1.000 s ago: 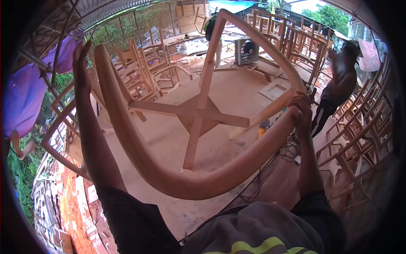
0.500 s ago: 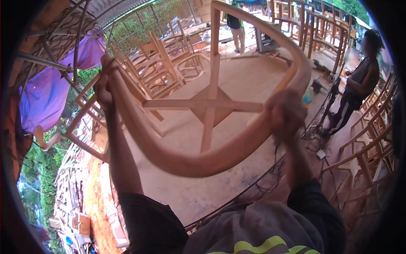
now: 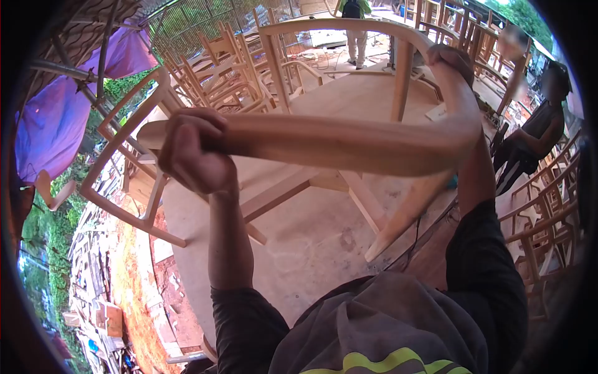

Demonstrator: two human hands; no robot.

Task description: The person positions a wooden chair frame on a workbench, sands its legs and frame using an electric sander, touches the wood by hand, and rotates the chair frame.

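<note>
A bare wooden chair frame (image 3: 349, 144) is in front of me, tilted, its broad curved rail crossing the view. My left hand (image 3: 198, 149) is closed round the rail near its left end. On the far right bend, my right hand (image 3: 451, 59) grips the same rail with its fingers over the top. Below the rail are the frame's legs and crossed braces, partly hidden by it. A pale wooden tabletop (image 3: 299, 249) lies beneath; I cannot tell whether every leg touches it.
Another chair frame (image 3: 93, 184) leans at the left edge. Several chair frames (image 3: 227, 81) are piled at the back, more (image 3: 542, 218) at the right. One person (image 3: 542, 124) is at the right, another (image 3: 355, 31) at the back. Scrap wood (image 3: 93, 268) covers the ground at left.
The chair frame has turned and tipped, so its rail now runs across the view and its legs show below. My left hand has come down and nearer; my right has moved up and away.
</note>
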